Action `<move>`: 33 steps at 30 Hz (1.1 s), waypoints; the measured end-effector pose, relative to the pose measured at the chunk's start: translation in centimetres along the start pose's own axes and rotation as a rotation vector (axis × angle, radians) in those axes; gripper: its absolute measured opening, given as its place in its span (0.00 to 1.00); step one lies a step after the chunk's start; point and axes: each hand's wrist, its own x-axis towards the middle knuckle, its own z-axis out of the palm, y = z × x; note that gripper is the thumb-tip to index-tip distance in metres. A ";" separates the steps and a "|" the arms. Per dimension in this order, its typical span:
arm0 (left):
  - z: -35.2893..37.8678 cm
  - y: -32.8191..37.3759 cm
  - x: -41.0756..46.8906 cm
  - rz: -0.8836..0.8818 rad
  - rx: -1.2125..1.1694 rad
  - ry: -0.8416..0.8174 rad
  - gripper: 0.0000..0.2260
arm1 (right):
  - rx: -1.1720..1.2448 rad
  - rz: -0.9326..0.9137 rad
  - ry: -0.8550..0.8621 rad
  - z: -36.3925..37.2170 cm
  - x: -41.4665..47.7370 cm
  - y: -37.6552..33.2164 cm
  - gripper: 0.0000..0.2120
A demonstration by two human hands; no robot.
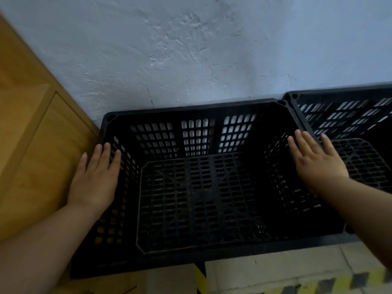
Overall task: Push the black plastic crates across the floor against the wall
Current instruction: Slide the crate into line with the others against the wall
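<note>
Rough white plaster wall (pixel 191 49), wooden cabinet (pixel 31 145) at left, pale floor (pixel 275 270) with yellow-black striping

View count: one only, head cam, wide-angle; no 2nd view to share with.
Position: worn on person's head, above the near black crate (pixel 197 187), close up.
Facing: fwd and steeply down, toward the wall (pixel 191 49).
Nearness: crate fills most of the frame; near rim low in frame, far rim at mid height.
Frame edges: left hand (pixel 95 179) and right hand (pixel 316 164) enter from bottom corners w/ forearms; second crate (pixel 350 124) cut off at right; wooden cabinet (pixel 31 134) at left; floor (pixel 275 270) strip along bottom.
Distortion: straight lines tilt toward the edges.
</note>
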 end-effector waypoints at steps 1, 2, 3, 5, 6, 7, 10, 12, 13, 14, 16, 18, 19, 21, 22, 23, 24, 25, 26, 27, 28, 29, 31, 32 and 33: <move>0.0 -0.1 0.1 0.007 -0.015 -0.004 0.35 | -0.015 -0.015 -0.020 -0.1 0.3 0.0 0.27; 0.0 -0.2 0.2 0.011 -0.033 -0.012 0.35 | -0.021 -0.009 -0.047 -0.5 0.5 -0.1 0.28; -0.1 -0.3 0.4 0.011 -0.052 -0.025 0.35 | -0.029 -0.001 -0.072 -0.9 0.6 -0.2 0.28; -0.1 -0.4 0.9 0.005 -0.092 -0.035 0.37 | -0.056 0.000 -0.085 -1.3 0.9 -0.1 0.29; 0.0 -0.4 1.2 0.003 -0.106 -0.038 0.37 | -0.064 -0.003 -0.085 -1.3 1.0 -0.1 0.29; 0.1 -0.6 1.3 0.005 -0.116 -0.043 0.38 | -0.067 -0.013 -0.084 -1.3 1.2 -0.1 0.30; 0.3 -0.7 1.4 0.017 -0.122 -0.051 0.38 | -0.111 -0.014 -0.084 -1.3 1.3 -0.3 0.31; 0.5 -0.7 1.5 0.018 -0.127 -0.050 0.38 | -0.115 -0.020 -0.086 -1.3 1.2 -0.3 0.31; 0.7 -0.8 1.4 0.015 -0.130 -0.045 0.38 | -0.118 -0.029 -0.082 -1.2 1.2 -0.3 0.30; 0.8 -0.7 1.3 0.013 -0.129 -0.042 0.38 | -0.123 -0.036 -0.073 -1.0 1.1 -0.3 0.30; 1.2 -0.6 1.0 0.007 -0.123 -0.039 0.38 | -0.126 -0.043 -0.062 -0.8 1.0 -0.2 0.30; 1.3 -0.5 0.8 0.004 -0.118 -0.035 0.39 | -0.146 -0.052 -0.051 -0.5 0.9 -0.1 0.31; 1.3 -0.4 0.9 0.003 -0.121 -0.033 0.39 | -0.161 -0.056 -0.050 -0.4 0.8 -0.1 0.31; 1.2 -0.4 0.8 -0.004 -0.134 -0.031 0.39 | -0.182 -0.072 -0.045 -0.4 0.7 0.0 0.31; 1.2 -0.4 0.8 -0.009 -0.143 -0.026 0.39 | -0.189 -0.077 -0.042 -0.3 0.7 0.0 0.31; 1.3 -0.4 0.7 -0.012 -0.154 -0.018 0.39 | -0.198 -0.079 -0.041 -0.3 0.7 0.1 0.31; 1.3 -0.3 0.6 -0.011 -0.165 -0.010 0.39 | -0.209 -0.078 -0.042 -0.3 0.6 0.2 0.32; 1.3 -0.1 0.5 -0.009 -0.177 -0.002 0.40 | -0.217 -0.078 -0.046 -0.4 0.6 0.4 0.32; 1.2 0.0 0.5 -0.004 -0.188 0.005 0.40 | -0.223 -0.075 -0.052 -0.4 0.5 0.7 0.32; 1.1 0.2 0.5 0.001 -0.199 0.013 0.40 | -0.225 -0.069 -0.061 -0.3 0.5 0.9 0.32; 1.1 0.4 0.4 0.004 -0.208 0.020 0.40 | -0.225 -0.062 -0.069 -0.2 0.5 1.1 0.31; 1.1 0.6 0.4 0.004 -0.215 0.024 0.41 | -0.223 -0.061 -0.068 -0.2 0.5 1.3 0.31; 1.4 0.9 0.0 -0.005 -0.215 0.032 0.40 | -0.206 -0.070 -0.046 0.1 0.3 1.3 0.31; 1.7 0.9 -0.2 -0.011 -0.209 0.040 0.40 | -0.200 -0.077 -0.038 0.3 0.1 1.2 0.31; 2.0 1.0 -0.4 -0.012 -0.206 0.051 0.39 | -0.195 -0.086 -0.031 0.5 -0.2 1.0 0.30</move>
